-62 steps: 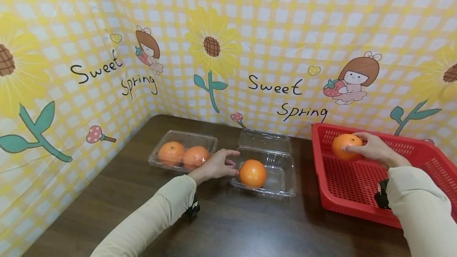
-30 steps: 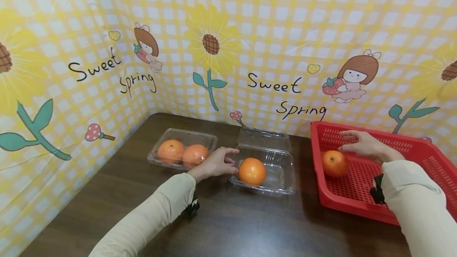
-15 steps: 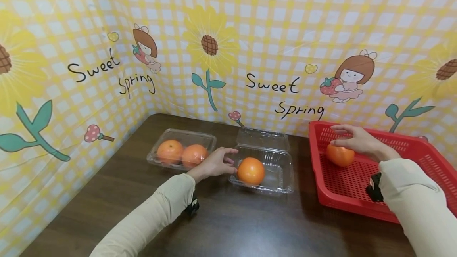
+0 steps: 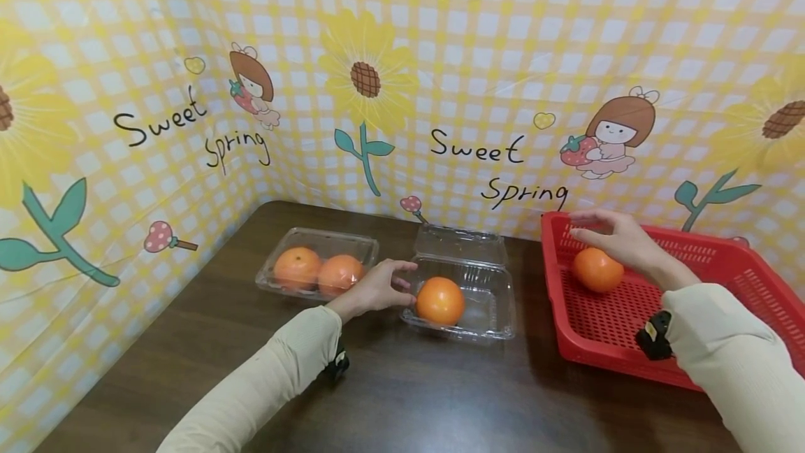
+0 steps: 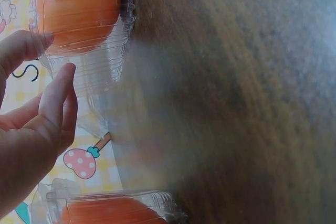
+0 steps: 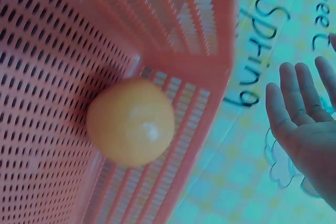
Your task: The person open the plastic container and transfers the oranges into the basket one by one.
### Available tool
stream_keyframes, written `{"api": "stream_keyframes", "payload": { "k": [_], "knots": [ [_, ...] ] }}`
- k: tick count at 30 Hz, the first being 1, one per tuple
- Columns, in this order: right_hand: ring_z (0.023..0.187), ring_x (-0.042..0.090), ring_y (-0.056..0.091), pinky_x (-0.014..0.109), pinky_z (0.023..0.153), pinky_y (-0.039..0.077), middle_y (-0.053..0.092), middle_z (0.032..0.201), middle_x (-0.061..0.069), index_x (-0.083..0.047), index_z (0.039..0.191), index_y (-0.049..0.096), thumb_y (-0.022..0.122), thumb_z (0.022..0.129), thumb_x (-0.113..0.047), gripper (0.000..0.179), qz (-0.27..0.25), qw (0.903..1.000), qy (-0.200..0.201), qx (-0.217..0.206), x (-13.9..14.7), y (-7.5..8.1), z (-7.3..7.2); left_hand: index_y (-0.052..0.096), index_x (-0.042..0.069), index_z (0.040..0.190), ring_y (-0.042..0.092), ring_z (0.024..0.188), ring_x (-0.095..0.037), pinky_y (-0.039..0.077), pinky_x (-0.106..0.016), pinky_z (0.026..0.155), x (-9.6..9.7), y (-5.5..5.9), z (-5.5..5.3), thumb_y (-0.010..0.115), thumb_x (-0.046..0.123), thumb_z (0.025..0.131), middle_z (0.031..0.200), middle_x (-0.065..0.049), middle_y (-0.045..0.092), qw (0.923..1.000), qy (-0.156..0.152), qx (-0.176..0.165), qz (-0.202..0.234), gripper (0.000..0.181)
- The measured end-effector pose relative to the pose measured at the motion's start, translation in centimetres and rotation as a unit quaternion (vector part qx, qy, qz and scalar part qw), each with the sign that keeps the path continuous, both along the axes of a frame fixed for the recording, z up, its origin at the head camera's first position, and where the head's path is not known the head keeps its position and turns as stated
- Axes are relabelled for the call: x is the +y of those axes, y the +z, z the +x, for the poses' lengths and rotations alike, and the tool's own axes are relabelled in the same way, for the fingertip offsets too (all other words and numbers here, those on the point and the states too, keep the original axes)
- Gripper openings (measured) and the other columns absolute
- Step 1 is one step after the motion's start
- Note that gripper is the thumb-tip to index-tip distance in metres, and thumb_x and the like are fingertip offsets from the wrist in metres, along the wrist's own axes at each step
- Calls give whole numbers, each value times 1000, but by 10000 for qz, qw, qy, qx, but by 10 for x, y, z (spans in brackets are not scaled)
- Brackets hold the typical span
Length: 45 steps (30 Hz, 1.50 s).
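My left hand is at the left side of an open clear plastic clamshell box, fingers loosely bent and holding nothing. In the left wrist view its thumb is right at the box wall. One orange sits in the left half of that box, and the lid lies back. Over the red basket is my right hand, its fingers extended and nothing in them. Below it an orange rests in the basket's back left corner; the right wrist view shows this orange apart from the fingers.
Left of the open box stands a closed clear box with two oranges inside. Both boxes and the basket are on a dark wooden table. A yellow checked cloth covers the walls behind.
My right hand has let go of the orange in the basket and moved up and left. Since its release the orange has shifted slightly toward the back. The left hand has stayed by the box.
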State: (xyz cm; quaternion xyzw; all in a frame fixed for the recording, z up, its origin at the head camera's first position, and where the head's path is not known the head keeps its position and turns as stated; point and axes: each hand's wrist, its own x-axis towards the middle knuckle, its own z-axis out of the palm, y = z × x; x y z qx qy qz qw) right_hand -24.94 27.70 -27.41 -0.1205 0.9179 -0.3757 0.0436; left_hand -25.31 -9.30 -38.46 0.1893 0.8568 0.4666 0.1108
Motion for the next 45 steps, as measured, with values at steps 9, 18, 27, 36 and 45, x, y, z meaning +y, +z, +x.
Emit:
{"api": "stream_keyframes", "payload": {
  "k": [9, 18, 27, 36, 45],
  "knots": [
    [107, 27, 47, 38, 87, 42, 47, 125, 19, -2, 126, 45, 50, 89, -34, 49, -333, 9992, 9, 226, -23, 4, 7, 47, -1, 125, 57, 95, -24, 50, -26, 65, 0, -3, -2, 72, 4, 70, 124, -18, 40, 10000, 45, -1, -57, 61],
    [91, 8, 53, 18, 73, 45, 51, 117, 16, 0, 119, 52, 53, 89, -24, 38, -860, 9946, 288, 507, -48, 5, 13, 47, -2, 125, 57, 95, -24, 50, -26, 65, 1, -1, -1, 72, 3, 70, 124, -18, 40, 10000, 25, -13, 27, 61],
    [94, 13, 56, 21, 77, 45, 56, 112, 14, 1, 113, 54, 56, 88, -19, 33, -1184, 9888, 764, 491, -79, 4, 19, 47, -1, 125, 57, 95, -24, 50, -27, 64, 2, -2, -1, 72, 2, 70, 121, -19, 39, 9998, 89, -85, 128, 60],
    [98, 26, 55, 26, 77, 47, 57, 110, 16, 4, 112, 54, 58, 85, -9, 31, -1339, 9790, 1465, 467, -104, -9, 19, 47, -2, 125, 57, 95, -24, 50, -27, 65, 1, -3, -1, 72, 2, 70, 126, -18, 40, 9999, 65, -67, 103, 61],
    [101, 26, 54, 37, 82, 46, 57, 111, 14, 0, 113, 55, 61, 83, -10, 32, -1424, 9782, 1461, 395, -131, -28, 23, 47, -1, 124, 57, 95, -24, 50, -27, 64, 1, -3, -1, 73, 3, 69, 123, -19, 40, 9999, 78, -71, 122, 61]
  ]
}}
